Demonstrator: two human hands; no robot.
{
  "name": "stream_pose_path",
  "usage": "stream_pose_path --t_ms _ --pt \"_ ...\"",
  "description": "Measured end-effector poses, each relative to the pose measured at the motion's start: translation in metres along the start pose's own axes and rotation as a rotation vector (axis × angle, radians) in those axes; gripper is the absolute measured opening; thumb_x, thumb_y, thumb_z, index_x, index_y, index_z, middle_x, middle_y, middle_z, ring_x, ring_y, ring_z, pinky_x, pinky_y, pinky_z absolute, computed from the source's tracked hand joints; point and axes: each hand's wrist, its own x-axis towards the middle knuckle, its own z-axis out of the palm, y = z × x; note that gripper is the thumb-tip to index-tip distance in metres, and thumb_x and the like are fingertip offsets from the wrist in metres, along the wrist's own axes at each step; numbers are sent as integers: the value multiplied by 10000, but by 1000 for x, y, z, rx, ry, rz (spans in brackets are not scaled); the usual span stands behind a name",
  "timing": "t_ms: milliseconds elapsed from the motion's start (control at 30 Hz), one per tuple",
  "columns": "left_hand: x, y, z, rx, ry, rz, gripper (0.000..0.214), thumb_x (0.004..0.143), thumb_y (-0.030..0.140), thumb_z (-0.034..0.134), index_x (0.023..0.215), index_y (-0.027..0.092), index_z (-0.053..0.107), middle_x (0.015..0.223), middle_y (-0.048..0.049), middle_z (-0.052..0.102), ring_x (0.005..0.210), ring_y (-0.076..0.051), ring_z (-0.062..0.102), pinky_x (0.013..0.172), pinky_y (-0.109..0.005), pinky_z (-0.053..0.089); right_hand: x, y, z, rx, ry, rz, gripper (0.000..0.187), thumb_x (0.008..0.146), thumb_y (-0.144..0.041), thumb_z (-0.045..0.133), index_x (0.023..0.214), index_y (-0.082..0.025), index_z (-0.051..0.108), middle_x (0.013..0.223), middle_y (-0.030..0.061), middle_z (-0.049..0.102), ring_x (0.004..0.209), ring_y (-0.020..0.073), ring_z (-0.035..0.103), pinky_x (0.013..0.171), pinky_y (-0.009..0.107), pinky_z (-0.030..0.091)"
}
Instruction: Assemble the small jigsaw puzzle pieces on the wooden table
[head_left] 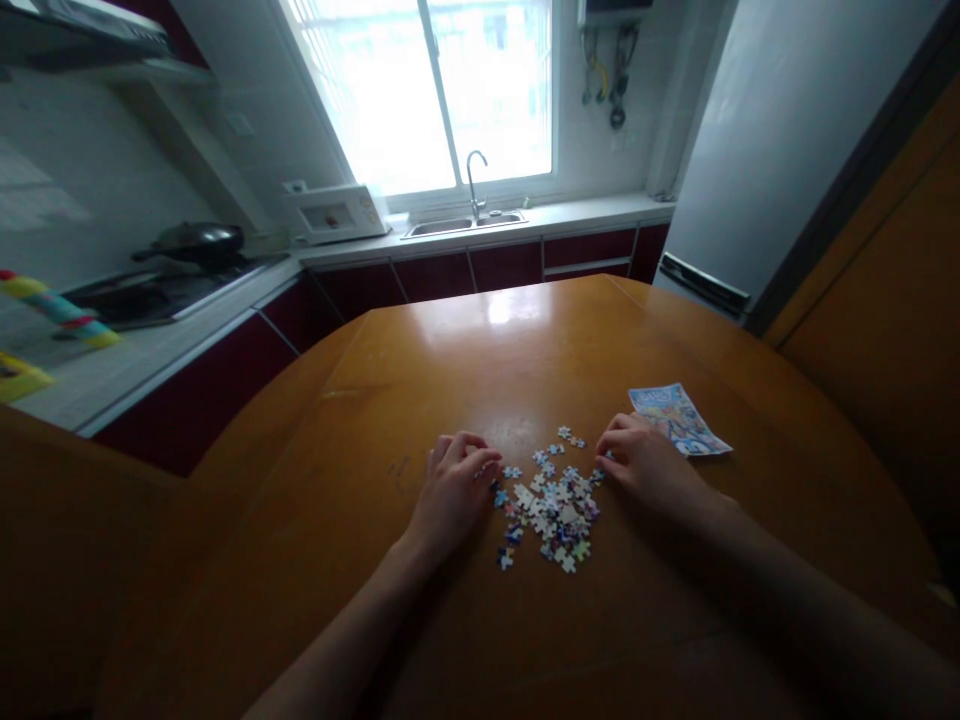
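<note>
A loose heap of jigsaw pieces (556,510) lies on the brown wooden worktop (360,430), between the person's two hands. Many pieces show pale backs; others show blue, purple or green printing. They overlap in the middle of the heap and thin out around it, with a few strays on the far side and down the near left edge. The left hand (455,482) rests at the left of the heap, its fingers curled inward in a half-closed grip; a bit of a piece shows by the fingertips, but I cannot tell whether it is held. The right hand (634,455) is at the heap's far right, fingers bent and thumb close to them, with pieces right at the tips; whether that grip has hold of one, I cannot tell either. A colourful printed sheet (679,415) lies just beyond the right hand, which partly covers its near left edge. Farther back, a white microwave (334,213) stands left of a sink (439,228) beneath a bright window (499,90).
</note>
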Motion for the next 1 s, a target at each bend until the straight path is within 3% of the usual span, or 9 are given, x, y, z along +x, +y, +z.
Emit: stream_pose_path --t_ms 100,233,400,633,1000 --pt "-4 0 -4 -16 -50 89 227 921 136 614 1004 299 748 1145 -56 588 1063 -240 481 915 -402 462 -2 0 -1 27 -27 -67 102 826 -161 692 758 -221 739 926 68 640 912 222 568 790 351 470" --pt "-5 5 -8 11 -106 72 215 928 142 596 1001 286 738 1166 -64 577 1077 -257 469 939 -448 460 -4 2 2 14 -57 -90 92 824 -170 707 755 -223 737 921 72 645 914 231 564 789 357 478" --pt "-3 8 -10 -33 -67 96 196 934 188 613 1089 255 712 1129 -81 584 1053 -249 480 911 -426 485 -3 1 3 -1 -16 -64 103 834 -145 689 769 -214 730 937 77 647 924 229 560 816 366 480" --pt "-5 11 -9 -82 -141 224 264 893 191 687 1086 364 734 1149 -49 586 1062 -247 471 912 -425 478 -8 -15 2 108 -98 -202 62 839 -183 724 837 -238 753 959 65 631 964 214 550 814 334 475" --pt "-4 14 -8 -136 -170 173 50 899 196 677 919 234 703 1147 -62 593 1068 -241 474 941 -424 476 -7 -17 0 118 -146 -214 92 828 -109 684 826 -201 680 988 65 630 984 215 533 862 355 465"
